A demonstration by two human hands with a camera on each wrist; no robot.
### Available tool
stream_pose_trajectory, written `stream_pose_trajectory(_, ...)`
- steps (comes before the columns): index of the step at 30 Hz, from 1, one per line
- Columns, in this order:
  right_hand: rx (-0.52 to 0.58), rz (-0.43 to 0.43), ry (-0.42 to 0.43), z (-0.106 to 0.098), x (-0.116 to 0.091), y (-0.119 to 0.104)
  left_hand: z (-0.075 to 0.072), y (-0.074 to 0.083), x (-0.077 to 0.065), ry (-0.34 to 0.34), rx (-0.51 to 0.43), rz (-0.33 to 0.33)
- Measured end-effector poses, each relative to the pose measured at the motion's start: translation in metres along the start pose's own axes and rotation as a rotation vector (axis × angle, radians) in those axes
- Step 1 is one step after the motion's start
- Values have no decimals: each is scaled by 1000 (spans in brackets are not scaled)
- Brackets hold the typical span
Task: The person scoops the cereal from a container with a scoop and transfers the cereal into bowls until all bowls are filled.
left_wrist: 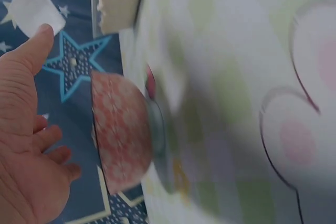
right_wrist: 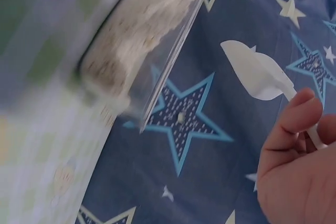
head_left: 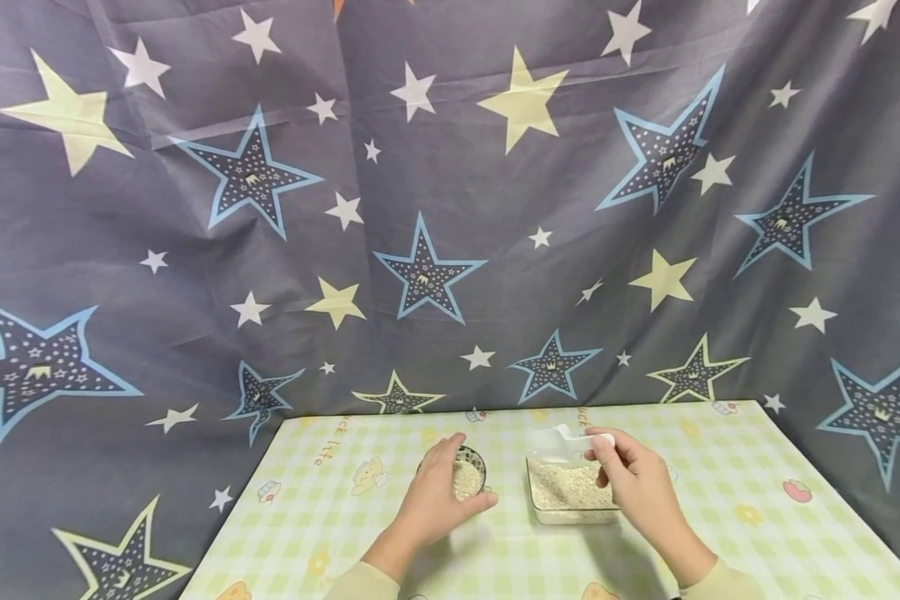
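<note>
My right hand [head_left: 640, 482] pinches the handle of a white plastic scoop [head_left: 558, 443] between thumb and fingers. The scoop hangs level above a clear rectangular container [head_left: 574, 517] filled with pale, oat-like flakes [head_left: 570, 486]. In the right wrist view, the scoop's bowl [right_wrist: 257, 73] is raised apart from the container's rim. My left hand [head_left: 435, 500] hovers by a small round bowl [head_left: 471, 456], thumb and fingers spread at its near left side. Similar flakes lie in it. The left wrist view shows its red, flower-patterned outside [left_wrist: 122, 132], with the fingers loosely bent just above the rim.
A green-and-white checked cloth [head_left: 720, 500] with cartoon prints covers the table. Behind it hangs a dark curtain [head_left: 450, 183] with stars, meeting the table's far edge. The bowl stands left of the container, with a strip of cloth between them.
</note>
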State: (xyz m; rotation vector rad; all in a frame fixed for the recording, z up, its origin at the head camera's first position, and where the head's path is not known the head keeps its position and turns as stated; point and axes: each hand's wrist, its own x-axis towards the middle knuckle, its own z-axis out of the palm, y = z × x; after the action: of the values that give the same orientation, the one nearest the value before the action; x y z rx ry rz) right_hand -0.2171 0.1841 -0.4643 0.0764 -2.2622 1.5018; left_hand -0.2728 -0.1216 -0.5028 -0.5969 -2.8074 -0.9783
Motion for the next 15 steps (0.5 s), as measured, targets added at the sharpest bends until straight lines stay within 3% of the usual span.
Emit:
stream_pose_trajectory(7,-3,39,-13,-22,1,9,8,22,2,-44,-31,38)
stream_pose_trajectory(15,-54,62,-27,-36,-2,20,31,45,6,-98,-24,77)
